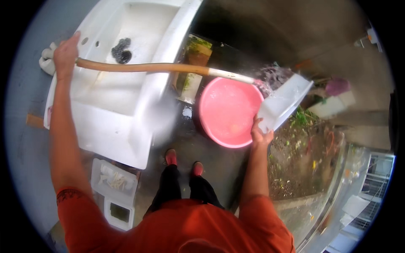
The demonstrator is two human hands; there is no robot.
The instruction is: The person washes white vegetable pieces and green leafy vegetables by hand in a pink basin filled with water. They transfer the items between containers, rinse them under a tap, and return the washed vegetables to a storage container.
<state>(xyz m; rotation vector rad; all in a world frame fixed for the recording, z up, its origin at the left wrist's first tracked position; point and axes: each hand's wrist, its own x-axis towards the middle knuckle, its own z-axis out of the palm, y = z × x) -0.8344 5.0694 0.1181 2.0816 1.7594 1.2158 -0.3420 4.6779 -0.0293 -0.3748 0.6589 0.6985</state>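
A tan hose (142, 67) with a white end section (231, 76) spans a white sink (107, 121) and the near part of a pink basin (232, 110). At the sink's far left rim, my left hand (66, 55) is at the hose's left end; its fingers are partly hidden, so its grip is unclear. Water leaves the white end and splashes at a white plastic container (283, 101), which my right hand (262, 134) holds tilted by its lower end, beside the basin's right rim. Dark mesh-like material (118, 50) lies by the sink's drain.
Below the sink are a translucent tub (96, 170) with pale pieces and a smaller white container (110, 218). Mossy blocks (193, 82) stand between sink and basin. Wet floor surrounds my feet. Soil with plants and debris (294, 161) lies right, with a purple object (337, 86) beyond.
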